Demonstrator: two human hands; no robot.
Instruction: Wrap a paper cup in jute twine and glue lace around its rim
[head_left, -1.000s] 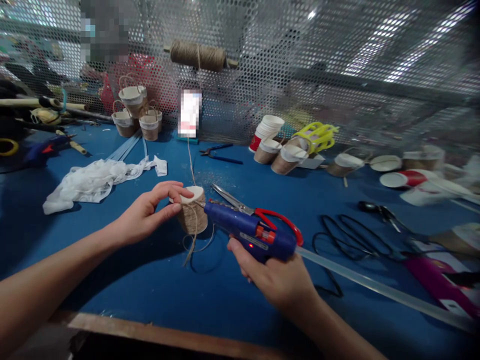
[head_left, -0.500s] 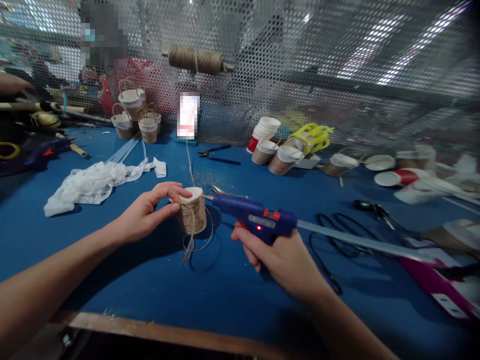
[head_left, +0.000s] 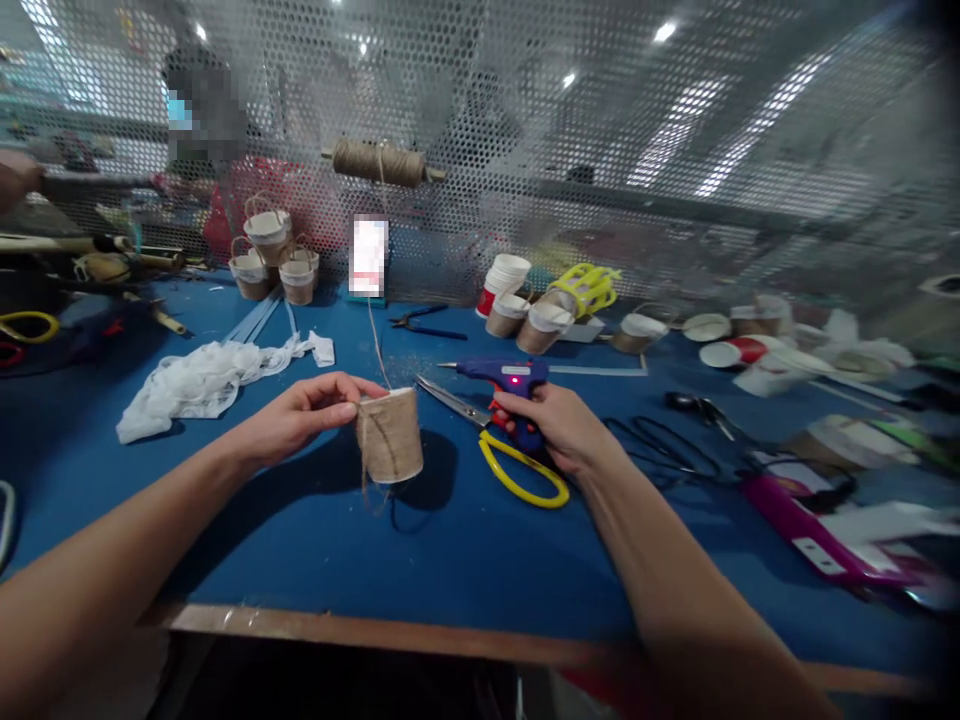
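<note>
My left hand (head_left: pixel 311 412) pinches the rim of a small burlap-wrapped cup (head_left: pixel 394 437), fingers inside and thumb outside. The cup hangs a little tilted above the blue table, with loose twine ends down its left side. From the cup's rim a strand of twine (head_left: pixel 376 340) runs up to the back. In my right hand (head_left: pixel 559 425) is a blue glue gun (head_left: pixel 510 375), its red light on and its nozzle pointing left, apart from the cup. A clear glue stick (head_left: pixel 600 371) juts from its rear. Scissors with yellow handles (head_left: pixel 525 470) lie just below the gun.
Behind are pliers (head_left: pixel 427 328), a phone (head_left: pixel 368 258) on a stand, stacked small baskets (head_left: pixel 268 235) and crumpled white lace (head_left: pixel 199 390). More wrapped cups (head_left: pixel 546 325) stand back right. A purple power strip (head_left: pixel 810 535) and black cable lie right. A twine spool (head_left: pixel 379 162) hangs on the mesh.
The glue gun has moved back and to the right, away from the cup's rim. The cup has been turned and tipped in my left hand. The scissors now show more fully.
</note>
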